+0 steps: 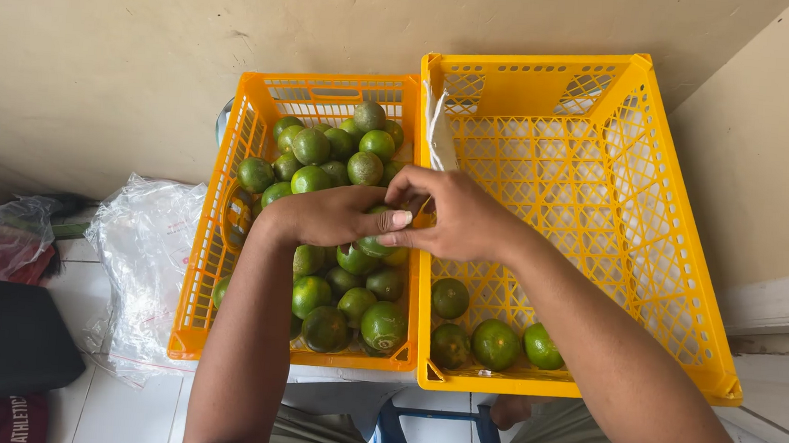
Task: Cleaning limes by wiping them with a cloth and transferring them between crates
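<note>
Both hands meet at the centre of the frame, right over the seam where the two crates touch. The left hand [335, 215] and right hand [450, 218] together pinch one green lime [374, 244], fingers closed around it. The orange crate [200, 282] at left is packed with limes, little free space inside. The yellow crate [678, 269] at right holds four limes [495, 341] by its near edge, the rest open mesh. Clear plastic bags [143, 250] crowd the left.
</note>
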